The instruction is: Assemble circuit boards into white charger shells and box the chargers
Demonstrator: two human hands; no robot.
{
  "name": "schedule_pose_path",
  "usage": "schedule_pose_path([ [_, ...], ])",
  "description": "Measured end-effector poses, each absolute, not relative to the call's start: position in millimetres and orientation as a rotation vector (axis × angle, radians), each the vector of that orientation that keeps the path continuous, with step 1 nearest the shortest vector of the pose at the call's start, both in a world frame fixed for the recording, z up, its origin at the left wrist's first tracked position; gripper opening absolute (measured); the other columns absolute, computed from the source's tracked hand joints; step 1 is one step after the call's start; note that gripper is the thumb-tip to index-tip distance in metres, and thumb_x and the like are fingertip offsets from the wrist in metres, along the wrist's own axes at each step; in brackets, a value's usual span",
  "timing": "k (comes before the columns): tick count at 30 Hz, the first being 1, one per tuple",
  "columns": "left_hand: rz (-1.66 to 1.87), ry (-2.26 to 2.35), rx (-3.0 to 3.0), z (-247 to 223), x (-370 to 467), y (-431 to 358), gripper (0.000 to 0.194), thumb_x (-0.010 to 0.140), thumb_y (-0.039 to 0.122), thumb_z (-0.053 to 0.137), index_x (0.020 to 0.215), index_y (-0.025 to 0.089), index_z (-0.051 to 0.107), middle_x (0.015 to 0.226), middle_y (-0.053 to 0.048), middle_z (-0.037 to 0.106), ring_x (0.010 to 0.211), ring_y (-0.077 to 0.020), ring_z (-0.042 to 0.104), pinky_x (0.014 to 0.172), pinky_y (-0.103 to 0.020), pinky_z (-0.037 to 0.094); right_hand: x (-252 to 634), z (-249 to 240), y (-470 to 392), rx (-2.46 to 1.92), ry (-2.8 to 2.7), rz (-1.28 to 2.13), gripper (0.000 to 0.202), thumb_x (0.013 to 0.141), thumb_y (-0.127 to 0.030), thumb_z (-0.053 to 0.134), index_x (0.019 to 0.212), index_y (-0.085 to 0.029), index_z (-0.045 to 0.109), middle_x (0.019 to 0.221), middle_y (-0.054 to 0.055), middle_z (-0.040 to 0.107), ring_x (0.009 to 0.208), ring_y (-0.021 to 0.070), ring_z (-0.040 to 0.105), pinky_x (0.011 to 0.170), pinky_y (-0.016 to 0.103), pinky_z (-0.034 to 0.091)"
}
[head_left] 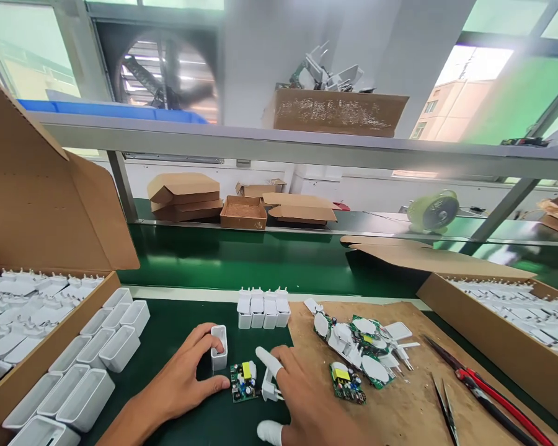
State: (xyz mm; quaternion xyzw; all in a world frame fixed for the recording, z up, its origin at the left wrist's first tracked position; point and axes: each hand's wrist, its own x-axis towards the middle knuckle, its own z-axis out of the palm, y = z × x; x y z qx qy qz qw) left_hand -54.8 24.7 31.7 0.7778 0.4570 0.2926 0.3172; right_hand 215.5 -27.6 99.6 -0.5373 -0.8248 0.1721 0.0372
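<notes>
My left hand (181,375) has its fingers hooked over an upright white charger housing (219,356), a fingertip at its open top. The left thumb reaches out to the edge of a green circuit board (244,381) with a yellow component. Right of that board lies a white plug piece with pins (270,390); whether the two are joined I cannot tell. Around the plug piece my right hand (302,399) is spread, white covers on thumb and index finger, the fingertips apart. Another circuit board (348,383) rests on the brown paper.
White housings (86,396) stand in rows at left, beside a carton of white plug parts (106,286). Filled housings (263,310) stand ahead. On brown paper (411,396) lie piled boards (365,347), tweezers (445,409) and red-black pliers (488,393). Another carton (497,341) is at right.
</notes>
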Motion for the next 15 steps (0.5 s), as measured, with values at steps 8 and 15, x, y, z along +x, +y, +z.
schedule_pose_path([
  [8, 0.864, 1.152, 1.978, 27.4, -51.9, 24.2, 0.071, 0.086, 0.018, 0.070, 0.150, 0.031, 0.043, 0.145, -0.007, 0.057, 0.115, -0.0247, 0.065, 0.102, -0.039, 0.056, 217.3, 64.6, 5.0, -1.273, -2.601, 0.588, 0.066, 0.082, -0.009, 0.065, 0.147, -0.006, 0.051, 0.146, 0.022, 0.055, 0.138, 0.0354, 0.049, 0.118, 0.052, 0.042],
  [15, 0.819, 1.223, 1.960, 15.1, -52.9, 26.9, 0.089, 0.084, 0.022, 0.077, 0.162, 0.033, 0.034, 0.152, -0.010, 0.058, 0.126, -0.0301, 0.065, 0.109, -0.047, 0.055, 225.6, 42.2, 9.2, -1.294, -2.380, 0.758, 0.079, 0.083, -0.012, 0.067, 0.157, -0.017, 0.039, 0.144, 0.015, 0.056, 0.135, 0.0289, 0.053, 0.116, 0.046, 0.046],
])
